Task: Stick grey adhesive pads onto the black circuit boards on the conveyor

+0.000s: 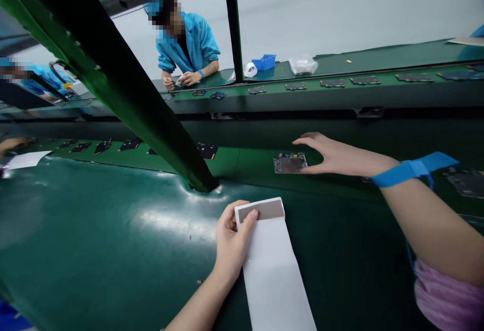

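Observation:
A long white paper strip with a grey band across its top end is pinched in my left hand, thumb on the band and fingers behind. My right hand, with a blue wrist strap, reaches over the green conveyor belt. Its thumb and fingers are spread apart around the right side of a circuit board lying flat on the belt. The thumb tip is at the board's lower right edge; whether it touches I cannot tell.
A green slanted post crosses the left side. Several dark boards lie along the near belt, others along the far one. Across stands a person in blue. A blue bin and a plastic bag sit on the far bench.

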Available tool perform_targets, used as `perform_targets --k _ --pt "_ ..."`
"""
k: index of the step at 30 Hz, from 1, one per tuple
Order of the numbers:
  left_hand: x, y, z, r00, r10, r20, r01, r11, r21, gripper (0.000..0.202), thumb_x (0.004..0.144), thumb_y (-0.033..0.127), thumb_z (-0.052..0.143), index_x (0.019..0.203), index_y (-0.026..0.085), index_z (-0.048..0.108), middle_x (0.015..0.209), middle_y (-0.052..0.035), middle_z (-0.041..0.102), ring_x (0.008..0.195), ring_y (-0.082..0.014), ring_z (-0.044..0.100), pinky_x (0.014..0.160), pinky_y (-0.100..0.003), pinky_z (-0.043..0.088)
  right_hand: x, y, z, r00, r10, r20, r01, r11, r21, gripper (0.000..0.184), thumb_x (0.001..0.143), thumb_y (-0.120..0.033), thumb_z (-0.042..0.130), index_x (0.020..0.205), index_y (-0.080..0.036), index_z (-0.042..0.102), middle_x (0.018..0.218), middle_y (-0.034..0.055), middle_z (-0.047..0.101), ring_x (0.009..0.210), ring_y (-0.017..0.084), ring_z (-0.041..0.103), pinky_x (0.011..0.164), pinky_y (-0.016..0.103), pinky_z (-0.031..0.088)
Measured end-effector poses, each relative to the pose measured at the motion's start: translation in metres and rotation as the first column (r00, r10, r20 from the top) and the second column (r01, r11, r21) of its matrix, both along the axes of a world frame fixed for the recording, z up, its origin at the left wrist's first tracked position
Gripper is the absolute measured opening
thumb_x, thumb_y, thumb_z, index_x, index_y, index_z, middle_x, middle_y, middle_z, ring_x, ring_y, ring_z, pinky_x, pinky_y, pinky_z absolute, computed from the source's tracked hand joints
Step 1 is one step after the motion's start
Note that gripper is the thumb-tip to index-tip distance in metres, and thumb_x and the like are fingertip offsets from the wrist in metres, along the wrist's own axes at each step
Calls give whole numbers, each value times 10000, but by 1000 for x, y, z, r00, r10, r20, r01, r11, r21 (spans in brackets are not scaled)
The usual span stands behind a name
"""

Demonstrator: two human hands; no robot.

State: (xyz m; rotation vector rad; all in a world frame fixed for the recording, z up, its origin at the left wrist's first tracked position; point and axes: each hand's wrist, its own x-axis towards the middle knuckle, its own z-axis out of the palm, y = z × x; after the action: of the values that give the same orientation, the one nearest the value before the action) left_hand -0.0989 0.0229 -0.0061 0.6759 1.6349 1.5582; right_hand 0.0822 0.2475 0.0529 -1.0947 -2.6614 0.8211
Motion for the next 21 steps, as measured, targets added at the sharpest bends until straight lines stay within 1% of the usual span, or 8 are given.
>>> perform_targets --k 2,4,6,9,11,13,16,21 --pt "0 1 3 999 51 -19 -51 999 14 393 636 492 760 794 163 615 564 36 571 483 -95 504 435 -178 394 -11 -25 11 985 140 -96 -146 987 -61 542 708 -553 652 1152 -245 611 1260 100 571 1122 334 560 907 458 494" --pt "0 1 5 995 93 -29 -92 995 31 394 630 501 759 750 160 602 543 44 547 469 -85 479 434 -174 383 -27 -51 18 939 289 -188 -323 928 -186 425 749 -518 642 1072 -241 645 1111 61 653 1008 262 616 851 387 512" --pt "0 1 6 991 125 -36 -124 991 46 393 635 509 751 689 162 574 521 54 511 451 -74 444 427 -170 366 -41 -71 18 908 331 -255 -396 877 -273 313 760 -445 659 977 -220 659 963 37 686 865 211 639 750 330 519" --pt "-1 0 7 987 157 -38 -155 986 58 433 631 516 748 587 175 484 477 73 426 420 -59 373 403 -162 327 -52 -84 12 914 243 -326 -352 874 -334 209 775 -374 652 884 -196 649 835 23 681 720 169 620 639 293 495" --pt "-2 0 8 984 177 -36 -175 983 63 469 617 520 751 552 183 430 465 79 388 412 -53 337 389 -159 307 -53 -85 8 907 208 -365 -348 858 -377 226 752 -369 678 894 -195 647 848 22 683 721 164 619 634 288 491" --pt "-3 0 9 980 194 -40 -191 979 68 488 609 523 750 538 188 404 462 81 371 410 -50 313 380 -157 291 -53 -85 7 906 192 -377 -339 862 -377 228 727 -357 702 880 -195 652 833 16 682 713 160 614 628 283 484" --pt "-5 -1 9 975 212 -68 -207 975 79 496 602 504 751 517 191 375 454 85 341 406 -45 278 370 -156 268 -53 -86 8 919 157 -362 -286 897 -338 166 735 -328 689 817 -185 667 725 5 666 648 146 592 580 269 451" --pt "-8 -4 9 963 236 -131 -222 968 114 472 607 428 741 484 192 351 435 89 312 402 -41 249 366 -156 257 -55 -89 11 915 130 -383 -280 886 -369 159 743 -334 681 786 -181 690 671 2 669 615 136 585 542 252 423"
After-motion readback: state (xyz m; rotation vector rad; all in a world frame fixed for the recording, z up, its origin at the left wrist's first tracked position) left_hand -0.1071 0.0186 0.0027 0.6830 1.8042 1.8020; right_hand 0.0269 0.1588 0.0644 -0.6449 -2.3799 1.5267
